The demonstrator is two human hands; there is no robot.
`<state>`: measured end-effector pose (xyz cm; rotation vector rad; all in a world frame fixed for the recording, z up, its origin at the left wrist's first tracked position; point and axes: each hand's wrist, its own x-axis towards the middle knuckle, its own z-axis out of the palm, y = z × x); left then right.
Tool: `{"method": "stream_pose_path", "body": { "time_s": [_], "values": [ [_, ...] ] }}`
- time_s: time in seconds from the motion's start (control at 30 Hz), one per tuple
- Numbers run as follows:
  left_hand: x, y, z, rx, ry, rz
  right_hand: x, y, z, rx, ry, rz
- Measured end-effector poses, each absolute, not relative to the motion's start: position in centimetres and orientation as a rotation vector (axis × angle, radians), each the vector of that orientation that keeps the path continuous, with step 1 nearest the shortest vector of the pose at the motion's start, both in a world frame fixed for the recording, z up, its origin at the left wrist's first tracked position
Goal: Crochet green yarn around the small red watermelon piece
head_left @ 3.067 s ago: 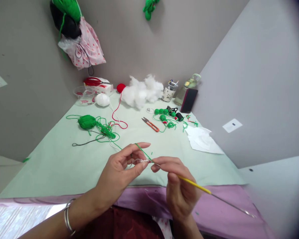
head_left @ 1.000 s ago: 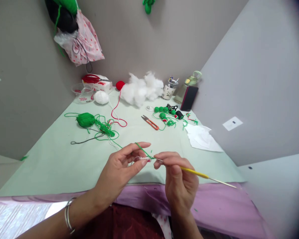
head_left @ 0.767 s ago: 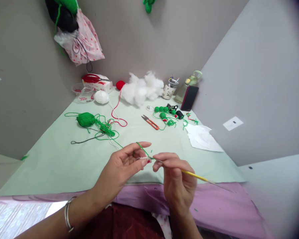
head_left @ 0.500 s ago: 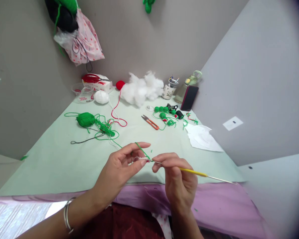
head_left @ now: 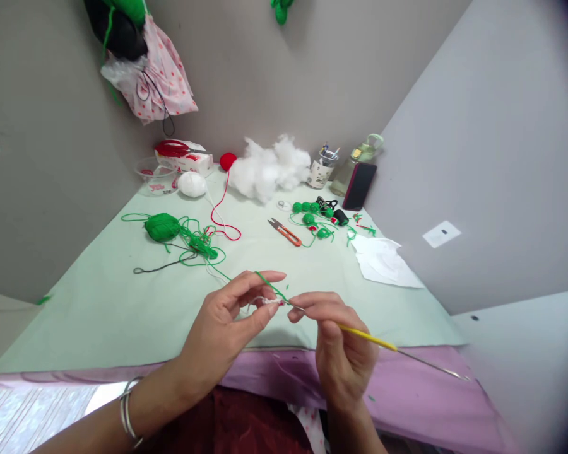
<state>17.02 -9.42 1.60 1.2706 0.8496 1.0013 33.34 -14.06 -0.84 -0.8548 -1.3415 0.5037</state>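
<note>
Between thumb and fingers, my left hand [head_left: 220,331] pinches a small crochet piece [head_left: 271,302] in white with a bit of red. A strand of green yarn [head_left: 271,285] runs over its raised index finger down to the hook tip. My right hand [head_left: 338,340] is closed around the yellow handle of a crochet hook [head_left: 368,337], its metal tip at the piece and its other end pointing right and down. The green strand leads back to a ball of green yarn [head_left: 161,227] on the table, with loose tangled loops beside it.
Orange thread snips [head_left: 286,233] lie mid-table. Behind are white stuffing [head_left: 269,167], a red yarn ball [head_left: 228,161] and a white yarn ball [head_left: 192,184]. Green crocheted balls [head_left: 308,219], a phone [head_left: 360,186] and white paper [head_left: 383,260] are at the right.
My right hand has tilted the crochet hook, so its far end has swung down and to the right. My left hand keeps its hold with little movement.
</note>
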Motion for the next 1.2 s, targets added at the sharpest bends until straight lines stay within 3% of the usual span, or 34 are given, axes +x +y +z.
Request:
{"method": "stream_pose_path", "body": {
  "time_s": [0.43,0.8,1.2],
  "values": [
    [17.1,-9.2,1.2,1.455,0.927,1.151,33.4,-14.4,-0.6,-0.939,-1.488,0.428],
    [17.8,-9.2,1.2,1.062,0.758,0.973,32.4,-13.6,-1.7,-0.906,-1.357,0.422],
    [16.7,-9.1,1.8,1.413,0.833,1.018,33.1,-11.9,-1.8,-0.733,-1.063,0.808]
  ]
}}
